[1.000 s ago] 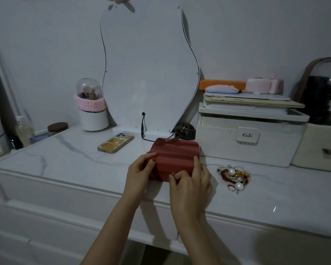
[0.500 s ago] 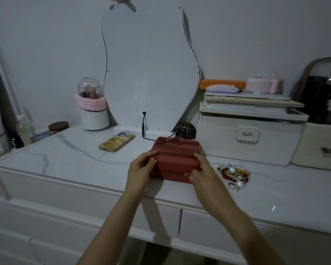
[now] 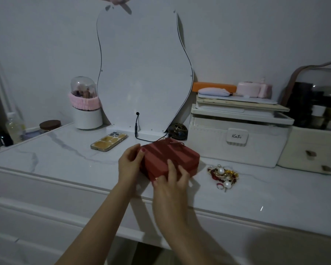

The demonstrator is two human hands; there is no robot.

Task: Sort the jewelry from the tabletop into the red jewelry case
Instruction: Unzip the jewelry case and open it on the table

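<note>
Nearest, the right hand (image 3: 172, 180) curls over the front edge of the red jewelry case (image 3: 170, 159), its fingers pinching at what looks like the zip pull, probably to open it. At about ten o'clock from it, the left hand (image 3: 130, 163) grips the case's left end, thumb on top, likely bracing it against that pull. The case sits closed and skewed on the marble tabletop (image 3: 65, 159). The jewelry (image 3: 223, 175) lies heaped at three o'clock of the case, near but apart, waiting. Farther, at eleven o'clock, a phone (image 3: 109, 141) lies flat before the mirror (image 3: 143, 73).
</note>
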